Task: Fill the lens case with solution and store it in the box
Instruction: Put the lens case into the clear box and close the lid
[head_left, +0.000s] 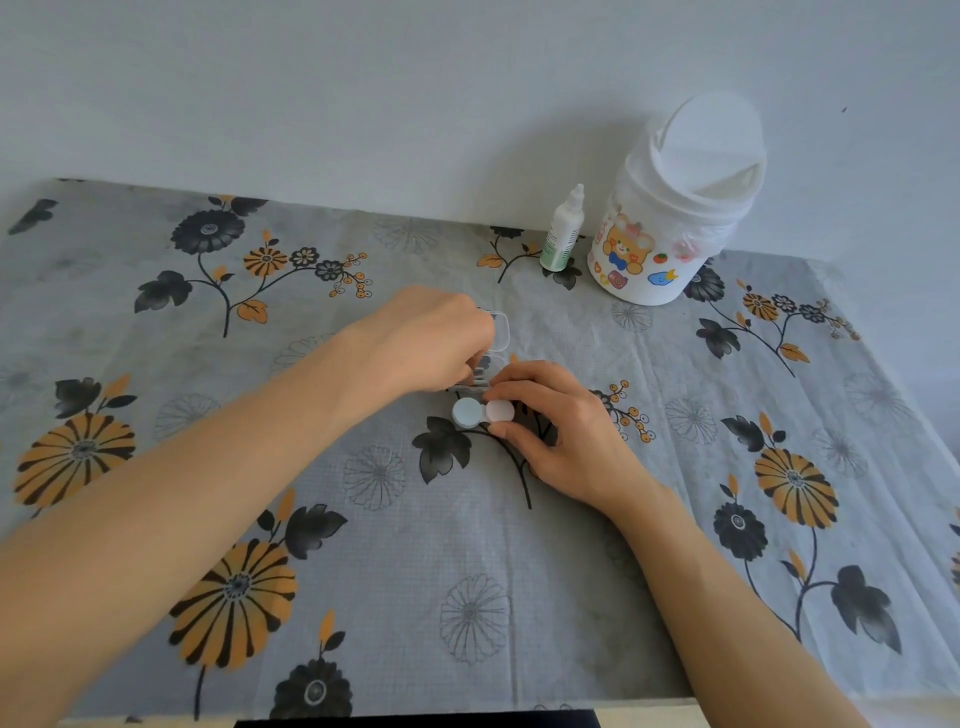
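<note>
A small lens case (475, 412) with a blue cap and a pink cap lies at the table's middle. My right hand (553, 431) pinches its pink end between thumb and fingers. Just behind it sits a small clear plastic box (500, 332), lid raised, mostly hidden under my left hand (434, 343), whose curled fingers grip the box's front edge. The white solution bottle (562, 231) with a green base stands upright near the back wall, capped.
A white swing-lid bin (670, 218) with cartoon stickers stands right of the bottle. A grey flowered cloth (363, 519) covers the table. The wall runs along the back; the table's front edge is at the bottom of the view.
</note>
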